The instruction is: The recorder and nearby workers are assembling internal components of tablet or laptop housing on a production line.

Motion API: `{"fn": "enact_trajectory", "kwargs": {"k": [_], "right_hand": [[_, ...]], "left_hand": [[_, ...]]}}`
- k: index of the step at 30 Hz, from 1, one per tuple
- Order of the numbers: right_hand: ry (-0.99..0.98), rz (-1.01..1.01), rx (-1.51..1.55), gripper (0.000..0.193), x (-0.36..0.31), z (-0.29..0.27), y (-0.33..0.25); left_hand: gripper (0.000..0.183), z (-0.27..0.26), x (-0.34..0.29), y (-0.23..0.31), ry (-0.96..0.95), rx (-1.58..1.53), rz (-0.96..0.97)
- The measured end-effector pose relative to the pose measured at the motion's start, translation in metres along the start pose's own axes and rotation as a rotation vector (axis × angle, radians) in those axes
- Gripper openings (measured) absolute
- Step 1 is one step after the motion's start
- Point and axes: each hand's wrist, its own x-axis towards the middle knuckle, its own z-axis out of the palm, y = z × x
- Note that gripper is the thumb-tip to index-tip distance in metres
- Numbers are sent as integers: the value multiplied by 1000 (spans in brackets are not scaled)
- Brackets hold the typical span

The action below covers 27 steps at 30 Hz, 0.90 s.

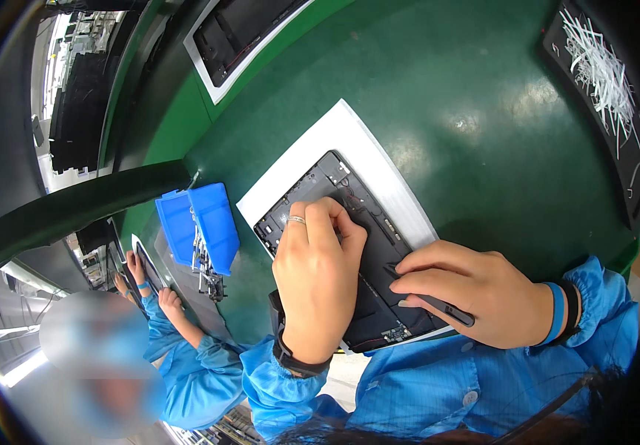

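Note:
A black tablet-like housing point(368, 297) with thin wires and small boards inside lies tilted on a white sheet point(401, 194) on the green table. Over its left half is my left hand point(316, 259), thumb and fingers pinched together against the inner surface. Whatever is between those fingertips is hidden. My right hand point(475, 293) rests at the housing's right edge, its fingers closed round slim black tweezers point(444, 307). Their rounded end sticks out below the fingers, while the tip points toward the housing's middle.
A blue bin point(220, 222) of small metal parts stands to the left. White strips point(598, 78) pile on a black tray point(579, 63) at far right. Another housing point(238, 37) lies beyond on a white sheet. At left a co-worker's hands point(170, 302) work beside a dark barrier point(90, 208).

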Motion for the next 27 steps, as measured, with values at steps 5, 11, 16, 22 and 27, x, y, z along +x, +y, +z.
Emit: {"fn": "enact_trajectory", "kwargs": {"k": [5,11,16,22,27], "right_hand": [[-2,-1,4,26,2,-2,-1],[5,23,3,27,4,-3,-4],[14,17,-2,28,5,-2,-3],[46,31,12,27,3,1,-5],[46,26,19,25,4,0,-6]], "left_hand": [[14,-10,5,-4,-64,-210,-68],[14,-14,3,-5,-9,-285,-66],[15,-6,-2,2,50,-188,-41],[15,0,-6,6,102,-3,55],[15,0,-2,13,92,133,69]]}}
